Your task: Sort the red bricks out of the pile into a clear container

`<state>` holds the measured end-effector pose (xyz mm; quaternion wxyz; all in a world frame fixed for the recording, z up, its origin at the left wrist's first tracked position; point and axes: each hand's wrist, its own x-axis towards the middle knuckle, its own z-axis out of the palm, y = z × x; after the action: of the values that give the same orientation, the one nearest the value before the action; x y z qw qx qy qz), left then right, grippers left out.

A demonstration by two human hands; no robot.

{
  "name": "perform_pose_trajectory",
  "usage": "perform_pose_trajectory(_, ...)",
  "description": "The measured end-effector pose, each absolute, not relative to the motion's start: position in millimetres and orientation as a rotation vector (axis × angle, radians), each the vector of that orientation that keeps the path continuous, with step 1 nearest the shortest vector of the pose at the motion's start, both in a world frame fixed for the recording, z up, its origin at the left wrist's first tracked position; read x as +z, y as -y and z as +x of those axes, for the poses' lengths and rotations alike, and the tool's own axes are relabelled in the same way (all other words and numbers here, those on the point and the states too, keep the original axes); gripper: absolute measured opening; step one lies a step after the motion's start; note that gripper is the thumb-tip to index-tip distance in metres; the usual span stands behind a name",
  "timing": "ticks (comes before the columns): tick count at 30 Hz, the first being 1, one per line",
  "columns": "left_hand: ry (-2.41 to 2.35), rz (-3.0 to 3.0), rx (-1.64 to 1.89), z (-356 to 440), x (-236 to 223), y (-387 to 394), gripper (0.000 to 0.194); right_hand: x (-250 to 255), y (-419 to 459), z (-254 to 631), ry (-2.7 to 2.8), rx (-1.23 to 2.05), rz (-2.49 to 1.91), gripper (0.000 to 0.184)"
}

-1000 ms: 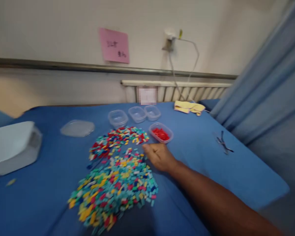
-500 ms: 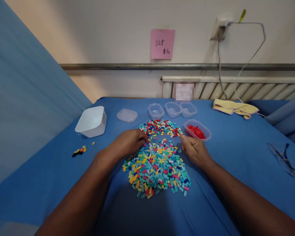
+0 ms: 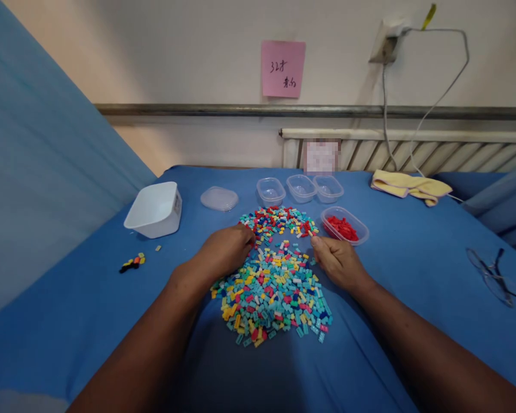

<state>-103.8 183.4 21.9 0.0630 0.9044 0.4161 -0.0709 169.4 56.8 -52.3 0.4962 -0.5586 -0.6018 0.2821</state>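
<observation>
Since the earlier frame both hands have barely shifted: the left hand (image 3: 227, 249) rests curled on the heap of small coloured bricks (image 3: 275, 281), and the right hand (image 3: 337, 261) pinches at its edge, whether on a brick I cannot tell. Beyond the right hand sits the tub of red bricks (image 3: 344, 226); on the wall beyond, a pink note (image 3: 282, 69) reads "32".

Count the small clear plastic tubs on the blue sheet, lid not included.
4: three empty clear tubs in a row behind the brick pile, one tub with red bricks right of it.
</observation>
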Motion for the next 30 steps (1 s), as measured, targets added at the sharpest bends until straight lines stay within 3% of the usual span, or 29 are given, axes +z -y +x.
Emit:
perform_pose_trajectory(14,-1.071,2.778,-0.352,-88,39,-176,0.014,-52,-58,168,1.478,0.69,-1.378,0.067)
perform_pose_trajectory(22,-1.046,2.869,-0.448,-83,36,-186,0.018,-53,-58,169,1.521,0.658,-1.388,0.066)
perform_pose_trajectory(30,-0.967,2.857,-0.29,-82,35,-192,0.018,-53,-57,168,1.624,0.568,-1.369,0.063)
